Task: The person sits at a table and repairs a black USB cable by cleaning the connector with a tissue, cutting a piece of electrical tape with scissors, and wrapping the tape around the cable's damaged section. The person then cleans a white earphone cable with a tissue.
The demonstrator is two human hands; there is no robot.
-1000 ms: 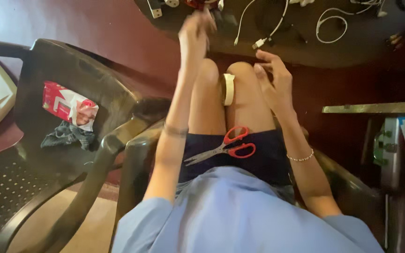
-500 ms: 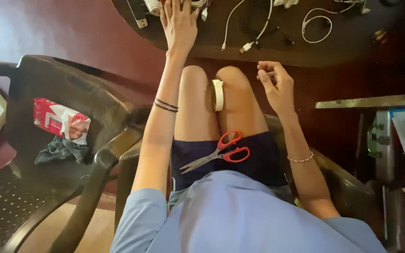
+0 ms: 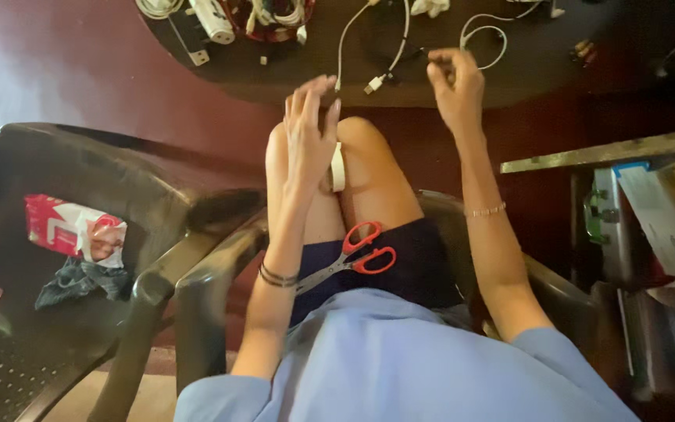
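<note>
**Hands raised over the knees, cables on the dark table**

We see the left hand (image 3: 310, 125) lifted above the knees with its fingers spread and straight, holding nothing; it hovers just short of the edge of the dark table (image 3: 509, 78). The right hand (image 3: 453, 87) is up at the table edge with its fingertips pinched together, and it seems to grip a thin dark wire, though we cannot make the wire out clearly. Just beyond that hand a white cable (image 3: 482, 37) loops on the tabletop. Between the two hands another cable with a white plug (image 3: 374, 82) lies near the table edge.

A roll of white tape (image 3: 338, 166) sits wedged between the knees, just below the left hand. Red-handled scissors (image 3: 351, 258) lie on the lap, blades pointing toward the left forearm, well apart from both hands.

On our left stands a dark plastic chair (image 3: 56, 164); on its seat lie a red and white packet (image 3: 72, 230) and a crumpled dark cloth (image 3: 76, 280) touching it.
</note>
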